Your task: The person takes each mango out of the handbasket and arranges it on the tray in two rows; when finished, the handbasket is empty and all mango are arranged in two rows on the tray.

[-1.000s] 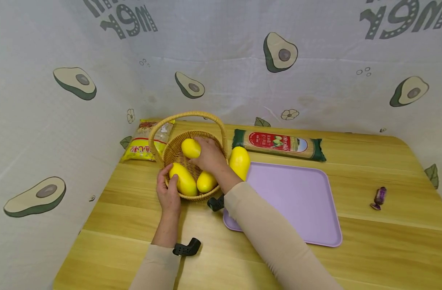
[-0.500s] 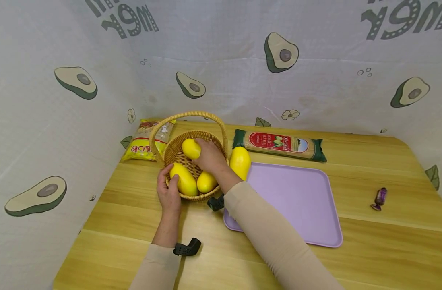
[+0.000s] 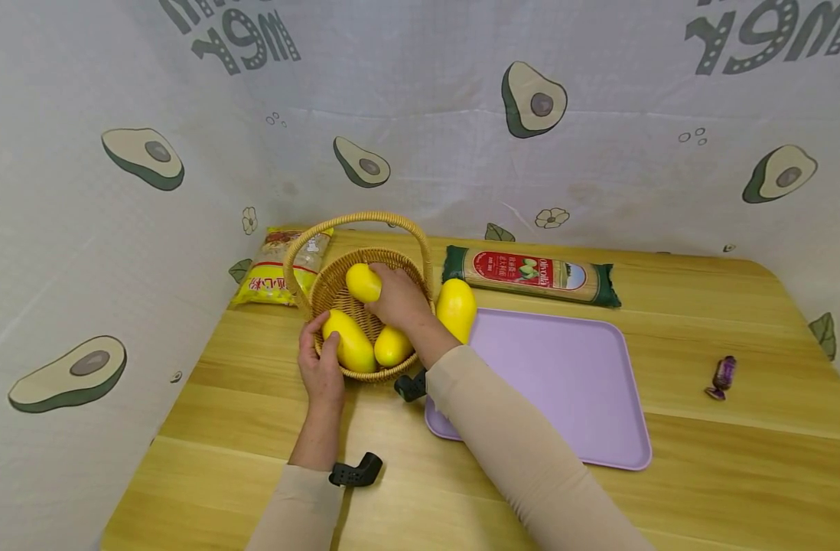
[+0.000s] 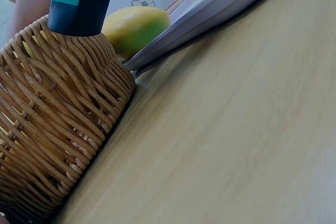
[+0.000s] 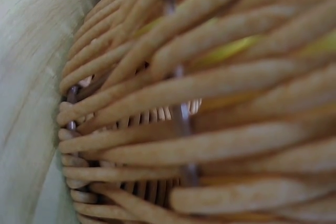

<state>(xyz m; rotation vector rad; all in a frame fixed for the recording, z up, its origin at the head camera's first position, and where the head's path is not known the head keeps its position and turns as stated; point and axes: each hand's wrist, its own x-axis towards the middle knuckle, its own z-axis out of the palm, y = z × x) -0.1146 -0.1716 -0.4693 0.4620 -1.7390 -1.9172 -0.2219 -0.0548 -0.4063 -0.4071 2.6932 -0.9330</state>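
Observation:
In the head view a round wicker basket point(image 3: 369, 260) with a tall handle holds three yellow mangoes. My left hand point(image 3: 320, 369) reaches over the near-left rim, thumb and fingertips on the largest mango point(image 3: 353, 344). At the back of the basket my right hand point(image 3: 398, 298) grips another mango point(image 3: 363, 283), its fingers partly hidden behind the fruit. A third mango point(image 3: 392, 347) lies by the near-right rim under the right wrist. Both wrist views show mostly the woven side of the basket point(image 4: 58, 114), with yellow glimpsed through the gaps point(image 5: 231, 50).
One more mango point(image 3: 457, 306) lies between the basket and a lilac tray point(image 3: 558, 383). Behind the tray lies a pasta packet point(image 3: 530, 274). A yellow food bag point(image 3: 282, 268) is behind the basket's left side. A purple-wrapped candy point(image 3: 721, 376) sits far right. Patterned cloth walls enclose the table.

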